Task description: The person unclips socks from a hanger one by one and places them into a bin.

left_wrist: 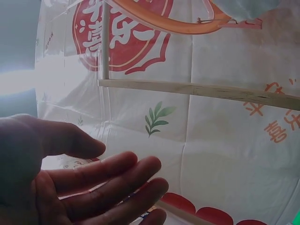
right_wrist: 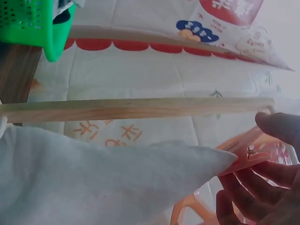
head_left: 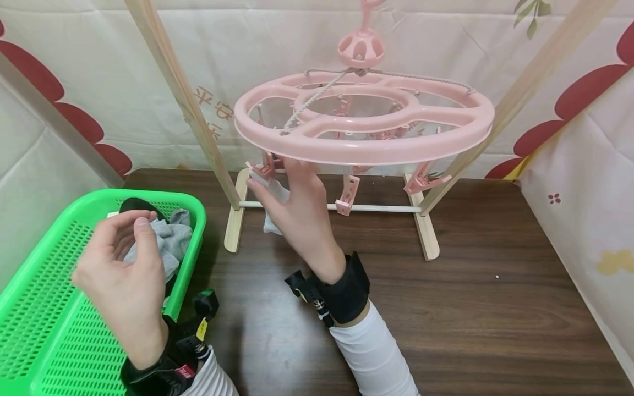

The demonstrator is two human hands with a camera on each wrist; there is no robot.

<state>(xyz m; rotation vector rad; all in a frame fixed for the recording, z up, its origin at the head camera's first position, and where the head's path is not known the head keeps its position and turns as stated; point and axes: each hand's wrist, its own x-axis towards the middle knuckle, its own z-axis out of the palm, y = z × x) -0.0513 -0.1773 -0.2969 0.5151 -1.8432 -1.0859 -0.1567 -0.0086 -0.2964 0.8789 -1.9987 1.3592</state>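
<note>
My right hand (head_left: 304,214) is at the left side of a round pink hanging dryer (head_left: 366,151), its thumb and fingers on either side of a pink clip (right_wrist: 241,157). A light grey piece of fabric (right_wrist: 103,176) hangs from that clip's jaws; in the head view my hand hides part of it, and its kind is unclear. My left hand (head_left: 124,269) is above the green basket (head_left: 198,242), its fingers loosely bent with nothing between them. Grey and black fabric items (head_left: 170,242) lie in the basket, partly behind this hand.
A wooden stand with slanted posts (head_left: 185,104) and a white crossbar (head_left: 376,208) stands on the dark wood table (head_left: 470,319). More pink clips (head_left: 348,195) hang beneath the dryer. Printed white sheeting (head_left: 163,126) encloses the back and sides.
</note>
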